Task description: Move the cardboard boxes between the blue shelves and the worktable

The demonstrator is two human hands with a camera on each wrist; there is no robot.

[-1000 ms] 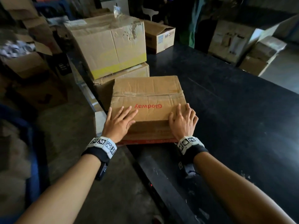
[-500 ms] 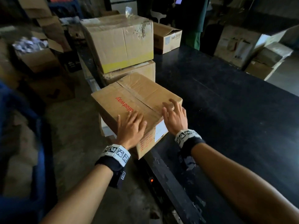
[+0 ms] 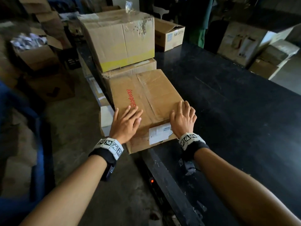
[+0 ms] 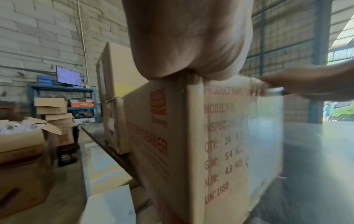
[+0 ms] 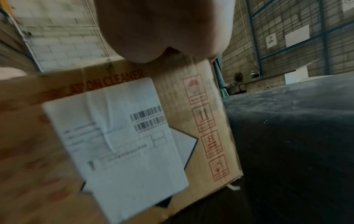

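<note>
You had the Glodway box (image 3: 146, 101) sitting at the near left corner of the black worktable (image 3: 228, 103), its near end overhanging the table edge a little and its far end up against the lower box of the two-box stack (image 3: 120, 39). Your left hand (image 3: 124, 123) lay flat on the lid near the red lettering, fingers straight and spread, gripping nothing. Your right hand (image 3: 183, 119) rested at the near right corner of the lid, fingers gently bent over the edge — pressing rather than clasping, as far as the head view showed.

The side print in the left wrist view listed a gross weight, so I judged it a moderately heavy carton — a two-hand load, stiff in the walls but with a creased, taped lid that would give under a palm. The white shipping label (image 5: 118, 136) looked smoother than the cardboard, so poor grip there. For lifting, the bottom edges at opposite ends looked the sounder hold, not the lid.
</note>
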